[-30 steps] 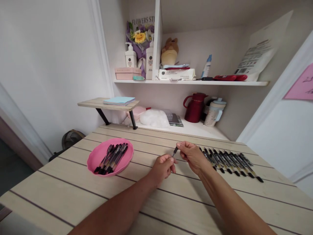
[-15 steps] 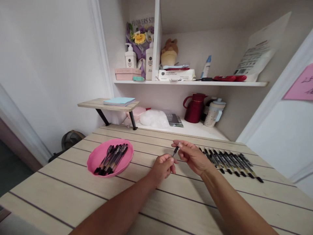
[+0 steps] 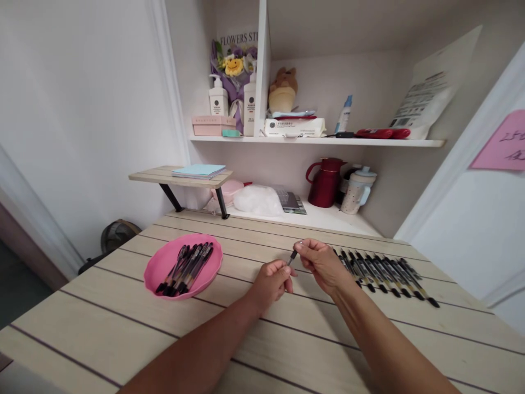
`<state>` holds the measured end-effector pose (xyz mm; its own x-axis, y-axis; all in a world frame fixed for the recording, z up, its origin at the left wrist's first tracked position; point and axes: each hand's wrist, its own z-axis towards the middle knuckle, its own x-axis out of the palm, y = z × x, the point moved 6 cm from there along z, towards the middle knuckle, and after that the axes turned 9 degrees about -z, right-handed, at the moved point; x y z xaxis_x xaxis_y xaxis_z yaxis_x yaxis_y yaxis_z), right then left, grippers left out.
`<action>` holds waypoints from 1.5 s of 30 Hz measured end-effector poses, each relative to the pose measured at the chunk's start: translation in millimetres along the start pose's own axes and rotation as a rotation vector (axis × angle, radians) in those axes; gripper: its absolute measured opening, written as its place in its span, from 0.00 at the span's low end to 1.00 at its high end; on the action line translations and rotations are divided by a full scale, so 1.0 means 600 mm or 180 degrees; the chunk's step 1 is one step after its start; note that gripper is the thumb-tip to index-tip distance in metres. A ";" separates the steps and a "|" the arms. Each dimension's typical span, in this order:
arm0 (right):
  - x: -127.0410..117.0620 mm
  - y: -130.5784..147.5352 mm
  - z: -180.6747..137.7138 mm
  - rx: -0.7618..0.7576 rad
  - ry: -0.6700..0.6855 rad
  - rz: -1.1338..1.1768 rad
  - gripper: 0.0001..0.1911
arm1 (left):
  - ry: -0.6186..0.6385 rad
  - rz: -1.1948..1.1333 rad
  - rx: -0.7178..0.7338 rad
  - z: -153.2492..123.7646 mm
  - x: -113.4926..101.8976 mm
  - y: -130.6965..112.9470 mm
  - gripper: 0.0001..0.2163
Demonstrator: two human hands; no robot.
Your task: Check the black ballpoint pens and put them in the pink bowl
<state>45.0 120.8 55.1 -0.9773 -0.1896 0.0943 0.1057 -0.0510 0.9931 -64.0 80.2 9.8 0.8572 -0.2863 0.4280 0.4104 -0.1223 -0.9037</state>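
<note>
- Head view, pen: a slim black pen (image 3: 291,259) is spanning the gap between both hands over the tabletop (image 3: 123,334); its long axis is slanting from the left fingers away and rightward to the right ones.
- Head view, left hand (image 3: 271,280): fingers are clamping the pen's near end, the fist hiding much of the barrel.
- Head view, right hand (image 3: 318,261): thumb and forefinger are pinching the far, dark end; a glint is showing there, tip or nail, cannot tell.
- Head view, nearness: both hands are touching the pen; the right is sitting just beside a slanted row of pens (image 3: 385,275), the left nearer a pink scalloped tray (image 3: 146,273) holding more pens (image 3: 192,268).
- Head view, surface and room: pale planks are running crosswise; behind, a red thermos jug (image 3: 327,183) and a lidded tumbler (image 3: 356,191) are standing.
</note>
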 end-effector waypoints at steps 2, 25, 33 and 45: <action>0.002 0.000 -0.001 0.0061 0.0028 -0.0055 0.13 | 0.0008 0.0006 0.0010 0.001 -0.001 0.001 0.13; -0.009 -0.003 0.011 -0.0001 -0.0029 -0.0217 0.16 | -0.0141 0.0059 0.0016 0.004 -0.008 0.002 0.15; -0.089 -0.001 0.027 -0.0360 -0.1064 -0.3438 0.11 | -0.0327 -0.0087 0.0007 0.005 -0.019 -0.001 0.13; -0.060 -0.031 0.029 -0.0358 -0.0694 -0.4236 0.14 | -0.0206 0.0004 0.0013 0.008 -0.018 0.003 0.11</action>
<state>74.8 145.4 34.2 -0.3573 0.2234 -0.9069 -0.9316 -0.1539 0.3292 -70.8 87.4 3.6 0.8760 -0.2244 0.4269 0.4104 -0.1181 -0.9042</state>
